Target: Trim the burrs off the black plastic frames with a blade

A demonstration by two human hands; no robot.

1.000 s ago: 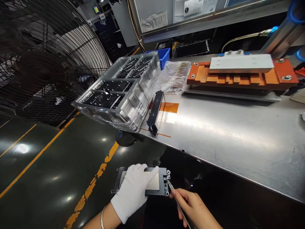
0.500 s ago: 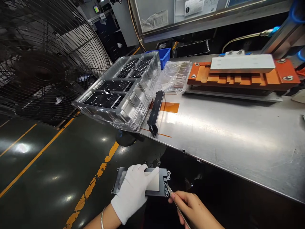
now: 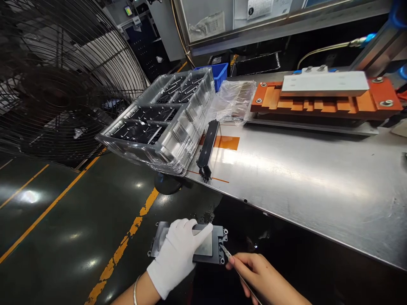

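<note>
While the white-gloved left hand (image 3: 178, 253) stays pressed flat, fingers together, on the flat dark grey metal plate (image 3: 190, 243) held below the steel bench edge (image 3: 286, 220), the plate's pale centre panel now reads grey rather than white. Bare right hand (image 3: 262, 277), fingers pinched on thin silver tweezers (image 3: 226, 253), has shifted slightly left; tip remains at the plate's right edge.
</note>
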